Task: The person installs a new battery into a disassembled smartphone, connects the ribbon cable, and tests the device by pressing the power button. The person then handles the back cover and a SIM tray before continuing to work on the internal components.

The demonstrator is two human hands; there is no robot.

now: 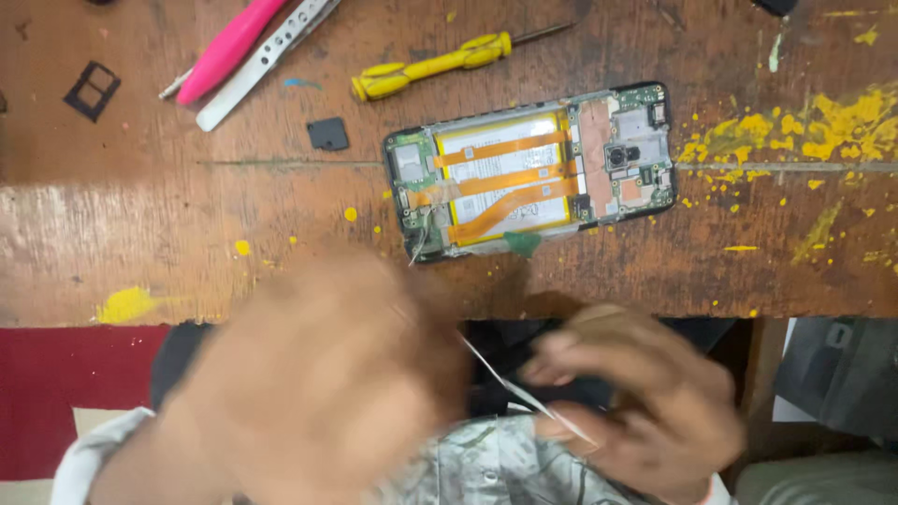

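Thin white strip (524, 393) stretches between both hands (486, 402), below opened phone (533, 168).

A white rectangular label (505, 173) covered the battery at the middle of the opened phone (530, 168), which lay back-side up on the wooden table (140, 224). Orange flex strips crossed the label diagonally. No package, sign, or lit screen was visible.

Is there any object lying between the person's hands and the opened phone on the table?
Nothing visible does. The opened phone lies on the wooden table, and only bare wood separates it from the left hand and right hand, both blurred below the table edge.
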